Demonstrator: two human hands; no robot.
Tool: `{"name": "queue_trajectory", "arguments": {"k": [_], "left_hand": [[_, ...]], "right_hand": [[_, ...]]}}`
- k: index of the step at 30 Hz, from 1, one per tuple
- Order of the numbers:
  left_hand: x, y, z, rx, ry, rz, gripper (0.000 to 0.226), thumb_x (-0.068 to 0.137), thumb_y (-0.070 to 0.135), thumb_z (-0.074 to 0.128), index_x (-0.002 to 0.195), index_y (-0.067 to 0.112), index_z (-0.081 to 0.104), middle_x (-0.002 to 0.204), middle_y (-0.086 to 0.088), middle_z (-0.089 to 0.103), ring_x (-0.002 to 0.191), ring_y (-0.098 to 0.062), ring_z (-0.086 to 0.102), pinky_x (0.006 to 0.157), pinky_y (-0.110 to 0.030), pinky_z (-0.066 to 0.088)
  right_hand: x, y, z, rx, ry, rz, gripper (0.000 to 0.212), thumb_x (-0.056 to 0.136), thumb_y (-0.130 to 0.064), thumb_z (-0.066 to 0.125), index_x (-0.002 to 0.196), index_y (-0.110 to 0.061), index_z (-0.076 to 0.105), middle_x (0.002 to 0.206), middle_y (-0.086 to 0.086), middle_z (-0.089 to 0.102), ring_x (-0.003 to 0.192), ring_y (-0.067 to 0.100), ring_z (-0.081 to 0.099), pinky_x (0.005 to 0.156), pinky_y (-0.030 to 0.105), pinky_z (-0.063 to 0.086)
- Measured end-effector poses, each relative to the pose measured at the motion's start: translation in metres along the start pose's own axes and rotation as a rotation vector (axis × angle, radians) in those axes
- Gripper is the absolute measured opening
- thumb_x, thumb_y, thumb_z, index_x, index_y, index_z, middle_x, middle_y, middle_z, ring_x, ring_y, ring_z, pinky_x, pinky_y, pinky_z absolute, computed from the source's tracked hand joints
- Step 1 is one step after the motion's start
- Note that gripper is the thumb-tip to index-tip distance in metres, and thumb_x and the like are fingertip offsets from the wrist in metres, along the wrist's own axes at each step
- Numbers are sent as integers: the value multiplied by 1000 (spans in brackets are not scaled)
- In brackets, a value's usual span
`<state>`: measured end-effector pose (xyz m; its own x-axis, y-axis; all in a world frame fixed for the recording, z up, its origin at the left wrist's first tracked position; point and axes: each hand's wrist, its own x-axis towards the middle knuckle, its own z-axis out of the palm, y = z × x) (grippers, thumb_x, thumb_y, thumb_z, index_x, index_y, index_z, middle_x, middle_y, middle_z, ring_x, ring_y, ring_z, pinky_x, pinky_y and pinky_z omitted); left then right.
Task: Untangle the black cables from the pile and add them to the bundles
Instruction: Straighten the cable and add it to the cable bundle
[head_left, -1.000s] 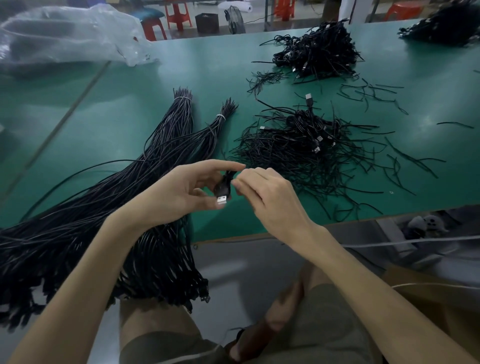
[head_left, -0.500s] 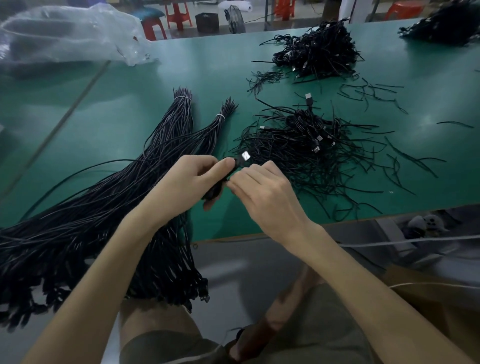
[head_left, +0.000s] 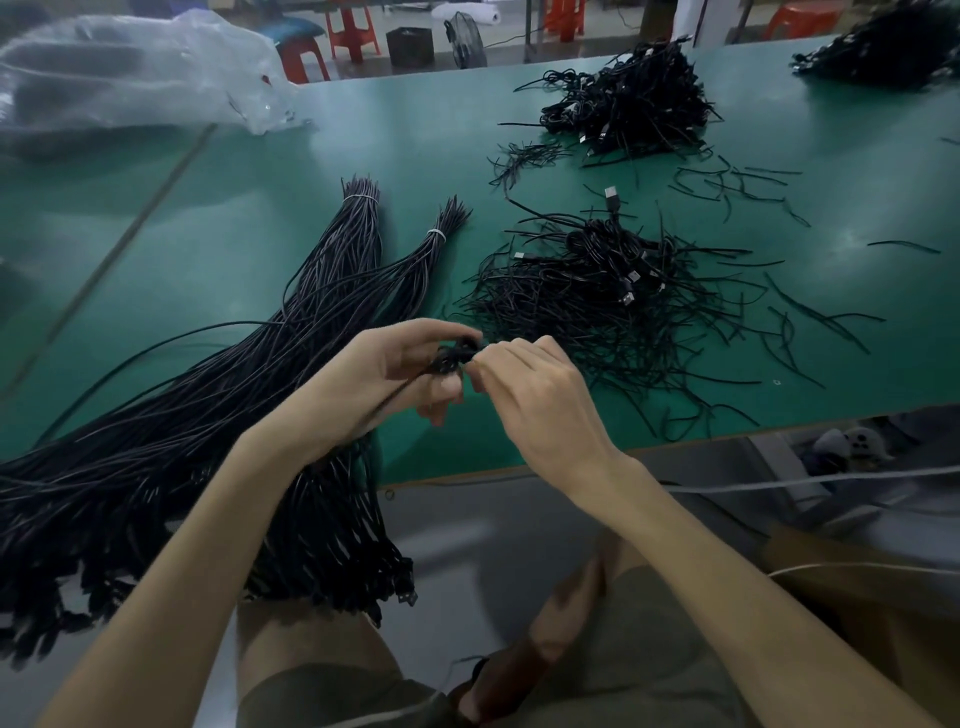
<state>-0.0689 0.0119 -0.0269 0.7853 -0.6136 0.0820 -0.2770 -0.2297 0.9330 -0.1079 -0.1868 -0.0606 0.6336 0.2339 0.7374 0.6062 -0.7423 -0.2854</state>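
Between my two hands is a small coiled black cable (head_left: 453, 357), held over the green table's front edge. My left hand (head_left: 387, 374) grips the coil with thumb and fingers curled round it. My right hand (head_left: 535, 400) pinches the same coil from the right. A tangled pile of black cables (head_left: 613, 291) with USB plugs lies just beyond my hands. Long tied bundles of black cables (head_left: 218, 415) fan out to the left and hang over the table edge.
A second tangled heap (head_left: 634, 104) sits farther back, another heap (head_left: 893, 47) at the far right corner. Loose short cable pieces (head_left: 737, 182) are scattered on the green table (head_left: 415, 156). A clear plastic bag (head_left: 130, 73) lies at the back left.
The USB plug that showed between my fingers is hidden now; the cable sits bunched into a small coil. Both hands stay close together in the same spot.
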Motion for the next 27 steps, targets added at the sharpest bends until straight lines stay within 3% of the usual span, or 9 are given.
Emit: {"name": "queue_trajectory", "arguments": {"k": [2,4,8,11,14,16,19,23,27], "left_hand": [[3,-1,4,135,83,-27,29,97,38,61,101,11,72,73,0,69,61,-17,61,65,-39,49],[6,-2,9,270,173,-47,43,97,56,51,71,25,66,58,-1,62,53,-12,52,59,-31,43],[10,-4,15,301,247,-85,67,100,59,51,58,7,50,49,-12,43,47,-16,38,48,-31,31],[14,-2,14,103,247,-290,63,100,48,62,49,15,45,47,-3,36,43,-17,32,44,-25,30],[13,0,14,-57,178,-448,59,99,50,62,53,15,53,48,-4,41,41,-20,39,44,-26,37],[13,2,13,40,214,-398,63,102,52,56,52,14,63,49,-8,57,41,-21,50,45,-25,43],[12,-1,7,266,332,-294,47,106,43,51,73,17,73,65,-1,71,51,-17,64,51,-25,46],[7,-20,-11,752,683,-312,29,104,41,55,108,15,65,105,-2,63,97,-25,60,79,-35,49],[3,-39,-21,1084,634,-416,39,103,34,58,130,6,58,129,-19,54,122,-39,45,103,-49,39]], "right_hand": [[-1,-1,1,6,6,2,27,104,-13,53,81,-4,64,71,5,61,65,27,55,67,41,44],[1,-1,2,-10,9,-18,29,105,-16,52,82,-4,65,73,5,63,66,26,57,68,42,47],[3,4,3,-98,-15,-100,27,105,-15,54,83,-5,67,74,5,64,67,27,59,67,41,47],[2,5,2,-157,-39,-171,28,106,-15,54,83,-6,67,72,4,62,66,26,56,67,39,45],[1,6,2,-134,-57,-151,29,106,-17,53,83,-5,68,74,5,64,67,26,58,66,40,46],[0,7,-1,-24,-91,-8,28,106,-17,53,86,-3,67,75,2,64,68,26,58,69,41,46],[3,12,-10,251,-113,289,26,107,-19,52,88,-5,64,71,-10,56,63,19,53,66,38,47],[30,39,-28,419,25,584,27,107,-21,53,85,-14,65,67,-2,63,52,5,54,50,24,46],[59,79,-36,501,103,925,32,109,-27,50,89,-12,70,71,0,69,54,8,58,57,23,48]]}}
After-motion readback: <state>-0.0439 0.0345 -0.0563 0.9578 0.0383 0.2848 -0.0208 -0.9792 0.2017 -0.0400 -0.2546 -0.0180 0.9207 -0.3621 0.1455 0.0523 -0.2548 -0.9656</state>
